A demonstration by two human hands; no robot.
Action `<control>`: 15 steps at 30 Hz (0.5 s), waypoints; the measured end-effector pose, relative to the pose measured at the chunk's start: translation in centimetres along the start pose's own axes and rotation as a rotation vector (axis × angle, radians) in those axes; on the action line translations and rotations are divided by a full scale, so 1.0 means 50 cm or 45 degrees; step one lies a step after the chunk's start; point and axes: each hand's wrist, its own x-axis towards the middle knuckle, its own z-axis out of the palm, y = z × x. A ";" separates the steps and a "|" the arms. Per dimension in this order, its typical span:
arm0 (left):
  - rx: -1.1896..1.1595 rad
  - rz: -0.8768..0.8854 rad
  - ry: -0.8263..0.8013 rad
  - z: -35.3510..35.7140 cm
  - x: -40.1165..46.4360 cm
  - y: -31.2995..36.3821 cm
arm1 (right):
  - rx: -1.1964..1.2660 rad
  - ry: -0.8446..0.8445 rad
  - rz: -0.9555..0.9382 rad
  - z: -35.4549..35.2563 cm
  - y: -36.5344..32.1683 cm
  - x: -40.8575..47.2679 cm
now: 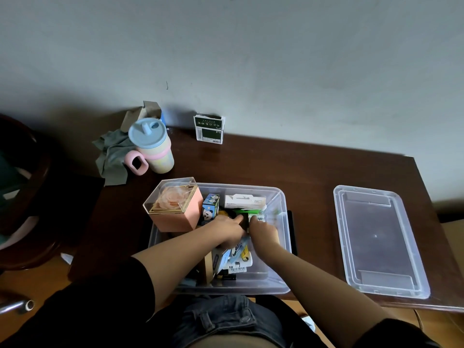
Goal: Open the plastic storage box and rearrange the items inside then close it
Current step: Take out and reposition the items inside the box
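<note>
Reaching forward from the bottom edge, your two forearms cross the near wall of the clear plastic storage box (282,247), which stands open on the dark wooden table (288,162). Nearest you, inside the box, a jumble of small packets (233,262) lies partly under your arms; their labels are too small to read. Your left hand (229,231) rests over the middle of the contents with one finger stretched toward a dark item with a green top (244,217); whether the other fingers grip anything is hidden beneath the hand. Your right hand (263,232) lies just beside it, one finger touching the white-and-green packet (258,217); the rest of its fingers are curled out of sight, so its grip cannot be told. Farther in, a panda-printed carton (210,207) stands upright, and a white box (244,200) lies against the far wall. At the far left corner, a pink box with a clear top (175,207) showing a rose stands partly over the rim. Well apart to the right, the clear lid (379,242) lies flat on the table. Beyond, a pastel cup with a blue lid (152,146) stands beside a crumpled grey cloth (113,154), and a green-and-white carton (209,129) stands against the wall (251,59).
</note>
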 end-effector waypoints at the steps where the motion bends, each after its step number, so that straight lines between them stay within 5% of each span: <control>1: 0.001 0.002 0.001 0.000 0.000 0.000 | 0.001 -0.003 0.008 -0.001 -0.002 0.000; 5: -0.048 0.010 -0.003 0.001 0.000 -0.004 | -0.014 -0.095 0.009 -0.016 0.000 -0.007; 11: -0.120 0.030 0.001 0.003 0.003 -0.007 | 0.231 -0.750 -0.026 -0.003 0.007 -0.044; 15: -0.096 0.035 0.016 0.005 0.009 -0.003 | 0.649 -0.701 0.163 0.033 0.002 -0.051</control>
